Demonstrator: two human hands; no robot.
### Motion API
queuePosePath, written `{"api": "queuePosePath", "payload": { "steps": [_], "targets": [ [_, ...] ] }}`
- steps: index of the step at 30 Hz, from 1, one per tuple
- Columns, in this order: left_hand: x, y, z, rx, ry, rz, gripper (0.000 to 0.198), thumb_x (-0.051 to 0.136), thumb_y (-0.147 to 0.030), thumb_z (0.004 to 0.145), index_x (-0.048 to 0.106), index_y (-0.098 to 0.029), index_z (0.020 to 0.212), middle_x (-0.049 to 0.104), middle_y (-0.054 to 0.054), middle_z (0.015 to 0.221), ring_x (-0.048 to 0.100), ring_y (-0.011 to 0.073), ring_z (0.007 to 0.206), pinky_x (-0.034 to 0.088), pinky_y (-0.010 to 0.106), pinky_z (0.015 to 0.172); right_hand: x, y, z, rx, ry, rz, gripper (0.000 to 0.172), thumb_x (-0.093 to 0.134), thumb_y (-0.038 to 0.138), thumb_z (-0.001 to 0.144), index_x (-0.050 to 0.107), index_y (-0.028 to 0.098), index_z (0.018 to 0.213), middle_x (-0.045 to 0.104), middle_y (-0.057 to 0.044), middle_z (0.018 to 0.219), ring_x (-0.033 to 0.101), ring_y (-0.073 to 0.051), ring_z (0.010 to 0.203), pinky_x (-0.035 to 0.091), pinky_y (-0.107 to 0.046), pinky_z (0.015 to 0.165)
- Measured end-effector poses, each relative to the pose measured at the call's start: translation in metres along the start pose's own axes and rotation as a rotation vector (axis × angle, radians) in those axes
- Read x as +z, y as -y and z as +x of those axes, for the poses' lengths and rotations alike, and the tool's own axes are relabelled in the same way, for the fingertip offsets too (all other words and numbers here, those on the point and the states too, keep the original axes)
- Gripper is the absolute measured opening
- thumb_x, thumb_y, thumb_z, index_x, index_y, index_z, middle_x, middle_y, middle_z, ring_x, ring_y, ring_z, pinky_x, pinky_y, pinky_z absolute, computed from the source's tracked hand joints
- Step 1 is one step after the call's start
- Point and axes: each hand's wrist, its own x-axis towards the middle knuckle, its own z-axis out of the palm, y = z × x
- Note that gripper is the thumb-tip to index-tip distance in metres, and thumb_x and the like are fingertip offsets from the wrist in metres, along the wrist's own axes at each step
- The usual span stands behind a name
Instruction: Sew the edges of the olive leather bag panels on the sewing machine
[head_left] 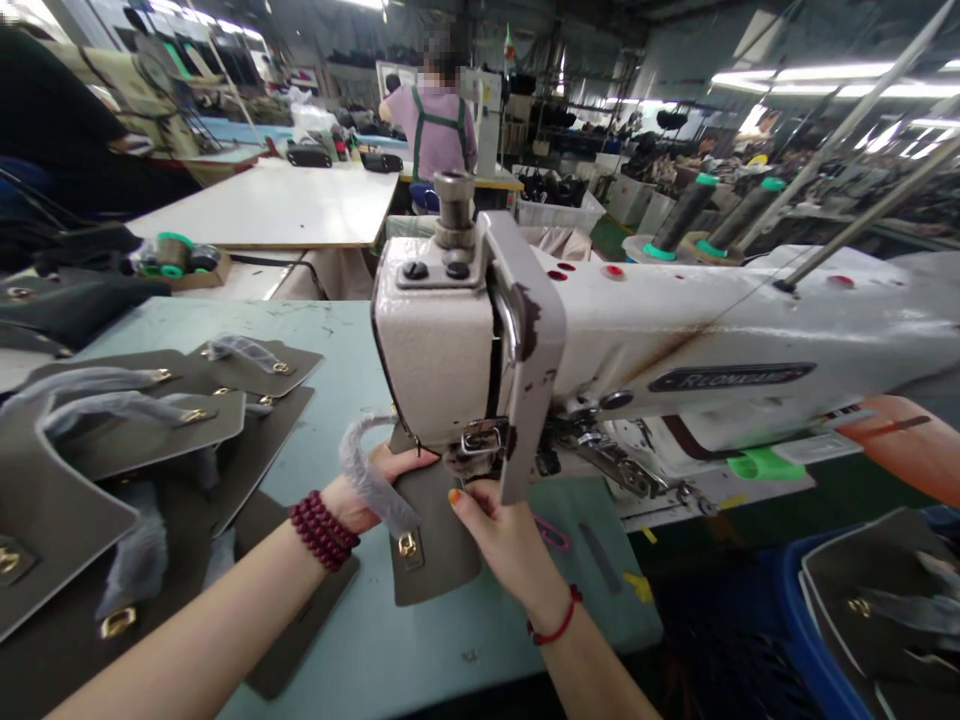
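Observation:
A grey leather bag panel [435, 535] with a gold ring and a plastic-wrapped handle [367, 478] lies under the head of a white sewing machine [465, 340]. My left hand [379, 485] grips the panel's left edge, thumb on top, fingers hidden beneath. A dark red bead bracelet circles that wrist. My right hand [506, 540] presses on the panel's right side just below the needle area, fingers partly hidden behind the machine head. A red cord is tied round that wrist.
A pile of similar grey panels with wrapped handles [127, 440] covers the table's left. A blue bin [862, 610] with more panels stands at the lower right. Thread cones [682, 215] sit behind the machine. A person in a purple top [435, 125] works at a far table.

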Motion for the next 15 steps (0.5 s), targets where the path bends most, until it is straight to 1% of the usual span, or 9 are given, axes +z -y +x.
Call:
{"api": "queuePosePath", "payload": {
  "steps": [2, 3, 6, 8, 10, 13, 15],
  "targets": [
    [0.004, 0.008, -0.004, 0.012, -0.011, -0.032, 0.046, 0.077, -0.030, 0.067, 0.067, -0.015, 0.109, 0.071, 0.013, 0.110, 0.068, 0.0288, 0.096, 0.050, 0.044, 0.092, -0.010, 0.006, -0.002, -0.016, 0.027, -0.065, 0.035, 0.051, 0.038, 0.087, 0.053, 0.014, 0.061, 0.043, 0.003, 0.058, 0.037, -0.009, 0.057, 0.027, -0.020, 0.051],
    [0.007, 0.012, -0.006, 0.033, -0.038, -0.061, 0.046, 0.076, -0.030, 0.069, 0.066, -0.017, 0.112, 0.069, 0.014, 0.114, 0.067, 0.0292, 0.099, 0.051, 0.044, 0.092, -0.015, 0.009, -0.002, -0.024, 0.041, -0.094, 0.035, 0.051, 0.036, 0.088, 0.054, 0.014, 0.061, 0.045, 0.003, 0.058, 0.039, -0.009, 0.057, 0.028, -0.020, 0.051],
    [0.022, 0.028, -0.013, 0.110, -0.190, -0.181, 0.046, 0.073, -0.030, 0.073, 0.063, -0.019, 0.116, 0.064, 0.014, 0.123, 0.066, 0.0288, 0.104, 0.053, 0.041, 0.091, -0.029, 0.016, -0.001, -0.037, 0.066, -0.144, 0.033, 0.051, 0.033, 0.088, 0.059, 0.013, 0.063, 0.054, 0.001, 0.060, 0.045, -0.011, 0.059, 0.031, -0.020, 0.053],
    [0.032, 0.037, -0.017, 0.130, -0.292, -0.250, 0.047, 0.075, -0.028, 0.071, 0.062, -0.019, 0.115, 0.065, 0.013, 0.122, 0.067, 0.0291, 0.102, 0.055, 0.040, 0.088, -0.036, 0.019, 0.001, -0.054, 0.047, -0.171, 0.031, 0.053, 0.032, 0.087, 0.061, 0.013, 0.064, 0.059, -0.001, 0.063, 0.049, -0.012, 0.061, 0.033, -0.021, 0.054],
    [0.041, 0.043, -0.019, 0.136, -0.368, -0.301, 0.045, 0.077, -0.026, 0.068, 0.064, -0.019, 0.111, 0.066, 0.012, 0.118, 0.068, 0.0294, 0.099, 0.057, 0.039, 0.084, -0.041, 0.020, 0.003, -0.075, 0.016, -0.195, 0.029, 0.055, 0.032, 0.085, 0.062, 0.013, 0.064, 0.061, -0.002, 0.065, 0.051, -0.013, 0.061, 0.034, -0.021, 0.053],
    [0.052, 0.046, -0.020, 0.165, -0.447, -0.337, 0.039, 0.077, -0.024, 0.066, 0.065, -0.019, 0.103, 0.067, 0.010, 0.116, 0.067, 0.0291, 0.101, 0.057, 0.037, 0.084, -0.046, 0.021, 0.004, -0.081, 0.019, -0.212, 0.030, 0.055, 0.032, 0.085, 0.062, 0.013, 0.063, 0.061, -0.002, 0.063, 0.051, -0.012, 0.059, 0.033, -0.021, 0.051],
    [0.056, 0.047, -0.021, 0.171, -0.481, -0.363, 0.039, 0.077, -0.023, 0.065, 0.065, -0.020, 0.102, 0.068, 0.010, 0.116, 0.066, 0.0292, 0.104, 0.057, 0.037, 0.085, -0.047, 0.020, 0.004, -0.083, 0.027, -0.215, 0.031, 0.054, 0.032, 0.086, 0.061, 0.013, 0.062, 0.060, -0.001, 0.061, 0.050, -0.012, 0.057, 0.032, -0.021, 0.051]
  ]
}}
